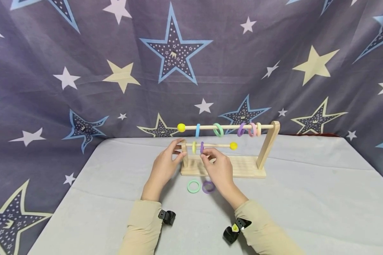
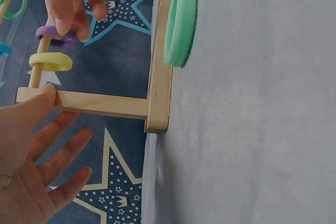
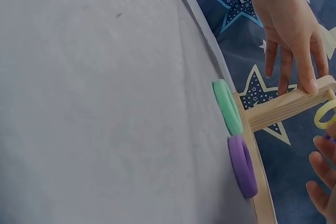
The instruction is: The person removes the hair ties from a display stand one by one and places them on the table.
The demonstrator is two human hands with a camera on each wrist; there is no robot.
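Wooden rack (image 1: pixel 236 173) on desk (image 1: pixel 83 219): stiff, probably light, best steadied by the nine-o'clock post (image 1: pixel 185 161), pinched there by left hand (image 1: pixel 164 164). Purple ring (image 1: pixel 202 147) on short rod (image 1: pixel 221 145), at three o'clock from yellow ring (image 1: pixel 194 147): pinched by right hand (image 1: pixel 220 169); likely soft, featherlight, best held edgewise.

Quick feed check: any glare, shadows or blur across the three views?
Head view: bright, no strong glare, soft shadows on the tablecloth, purple ring at the right hand readable; left wrist view: dimmer, yellow ring reasonably sharp; right wrist view: also dim, right hand cut off at the frame edge.
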